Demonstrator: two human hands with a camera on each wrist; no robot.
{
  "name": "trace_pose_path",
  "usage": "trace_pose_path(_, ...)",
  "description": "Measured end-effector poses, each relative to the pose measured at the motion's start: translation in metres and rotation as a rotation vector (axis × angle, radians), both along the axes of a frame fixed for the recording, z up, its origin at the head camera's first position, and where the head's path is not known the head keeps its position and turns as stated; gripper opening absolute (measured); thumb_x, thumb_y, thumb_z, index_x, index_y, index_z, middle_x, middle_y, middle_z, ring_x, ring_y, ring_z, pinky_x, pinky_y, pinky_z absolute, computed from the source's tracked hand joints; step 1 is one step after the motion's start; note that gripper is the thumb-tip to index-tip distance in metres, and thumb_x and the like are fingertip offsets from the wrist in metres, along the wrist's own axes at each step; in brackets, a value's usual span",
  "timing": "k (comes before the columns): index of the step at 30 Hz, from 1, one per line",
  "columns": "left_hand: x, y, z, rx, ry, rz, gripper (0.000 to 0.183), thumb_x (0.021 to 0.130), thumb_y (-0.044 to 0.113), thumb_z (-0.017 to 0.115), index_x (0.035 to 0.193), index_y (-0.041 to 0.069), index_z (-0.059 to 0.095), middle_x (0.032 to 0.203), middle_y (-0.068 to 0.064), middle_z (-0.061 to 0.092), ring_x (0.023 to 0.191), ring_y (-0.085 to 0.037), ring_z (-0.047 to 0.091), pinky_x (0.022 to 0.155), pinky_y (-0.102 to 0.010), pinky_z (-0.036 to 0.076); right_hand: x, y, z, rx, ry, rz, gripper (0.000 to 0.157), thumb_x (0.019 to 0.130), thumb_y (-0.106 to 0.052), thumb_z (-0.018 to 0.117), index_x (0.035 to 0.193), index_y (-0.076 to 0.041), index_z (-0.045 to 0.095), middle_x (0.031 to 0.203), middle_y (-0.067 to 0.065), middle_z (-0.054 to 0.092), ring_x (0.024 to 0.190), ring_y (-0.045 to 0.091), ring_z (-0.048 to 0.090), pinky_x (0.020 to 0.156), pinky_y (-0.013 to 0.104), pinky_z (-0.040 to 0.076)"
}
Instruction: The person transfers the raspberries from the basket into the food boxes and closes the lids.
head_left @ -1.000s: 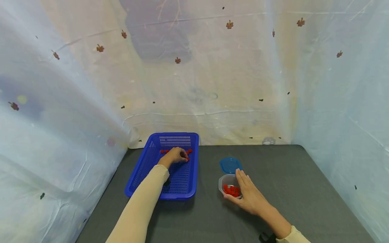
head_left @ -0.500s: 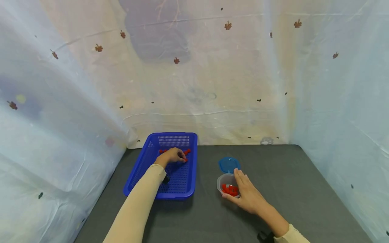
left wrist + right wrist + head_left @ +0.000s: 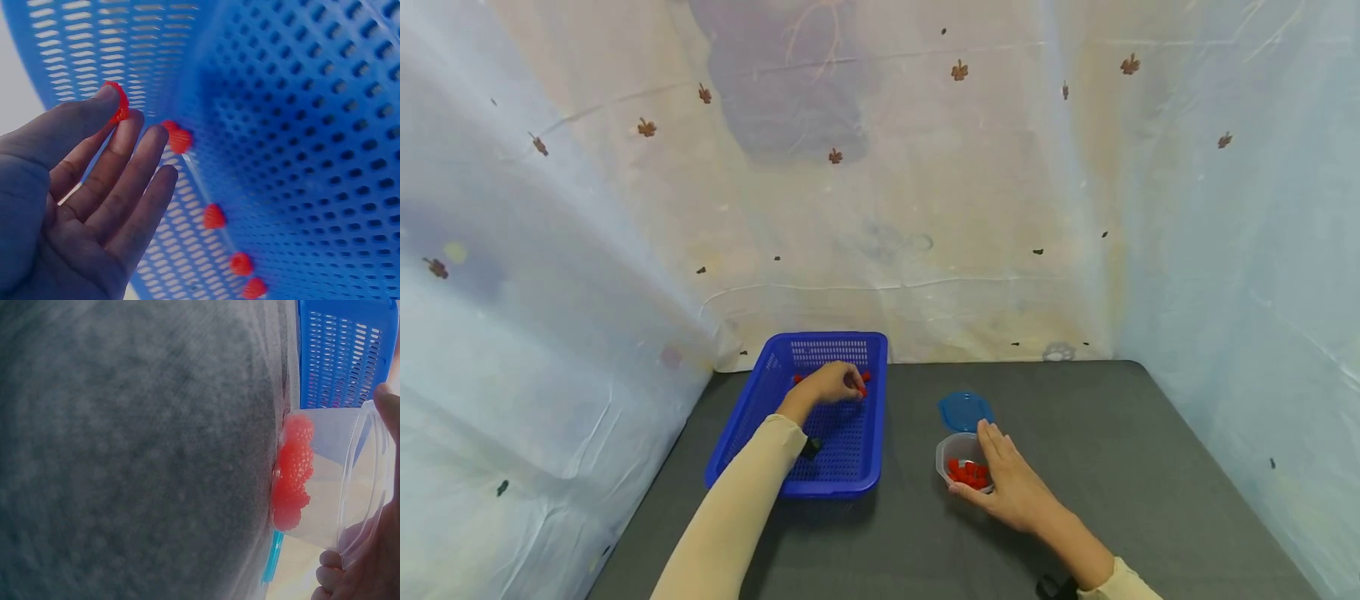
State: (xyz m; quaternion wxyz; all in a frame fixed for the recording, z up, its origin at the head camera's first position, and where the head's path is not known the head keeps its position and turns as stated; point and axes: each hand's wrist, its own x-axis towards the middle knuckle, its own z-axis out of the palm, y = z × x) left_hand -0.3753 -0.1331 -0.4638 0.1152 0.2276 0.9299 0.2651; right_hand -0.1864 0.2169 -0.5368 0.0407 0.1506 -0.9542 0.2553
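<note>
In the head view my left hand (image 3: 831,384) is inside the blue perforated basket (image 3: 718,462), toward its far right. Its thumb and forefinger pinch a small, bumpy red raspberry (image 3: 120,103), with the other fingers loosely extended. Several more raspberries (image 3: 214,216) lie along the basket's edge in the left wrist view. My right hand (image 3: 1017,487) holds a clear plastic tub (image 3: 946,446), thumb on the near side of the rim and fingers on the far side. Raspberries (image 3: 292,475) cover the tub's bottom.
A blue lid (image 3: 966,411) lies on the grey-covered table (image 3: 1075,425) just behind the tub. Pale printed sheeting (image 3: 925,208) hangs behind the table and at both sides. A dark item (image 3: 812,448) shows near my left wrist.
My left hand has shifted slightly within the basket, still pinching a raspberry. My right hand stays on the tub. The head view has tilted a little.
</note>
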Motion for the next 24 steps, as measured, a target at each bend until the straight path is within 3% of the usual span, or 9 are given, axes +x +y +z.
trace_pose_path(8,0.01,0.004,0.012,0.068,0.115,-0.051,0.012,0.097,0.006,0.079,0.107,0.005,0.072,0.104,-0.007,0.074,0.097,-0.022,0.07,0.095,-0.042,0.059,0.0,0.0,0.0,0.013,-0.016,0.008,0.122,0.092,-0.08,0.063,0.169,0.002,0.018,0.175,0.023,0.022,0.161,0.044,0.024,0.128,0.061,0.021)
trace_pose_path(15,0.024,0.014,0.026,0.123,0.124,-0.05,0.013,0.099,0.009,0.078,0.11,0.011,0.072,0.104,-0.002,0.074,0.095,-0.017,0.069,0.088,-0.039,0.06,-0.001,0.0,0.001,0.012,0.003,0.011,0.121,0.092,-0.079,0.065,0.169,0.002,0.018,0.175,0.024,0.023,0.16,0.045,0.025,0.128,0.061,0.022)
trace_pose_path(24,0.043,0.032,0.036,0.149,0.131,-0.106,0.013,0.102,0.014,0.076,0.113,0.012,0.072,0.104,0.001,0.074,0.097,-0.017,0.071,0.088,-0.037,0.06,-0.001,0.001,0.001,0.022,-0.014,0.009,0.122,0.092,-0.081,0.063,0.169,0.003,0.019,0.175,0.023,0.023,0.161,0.045,0.025,0.128,0.061,0.021)
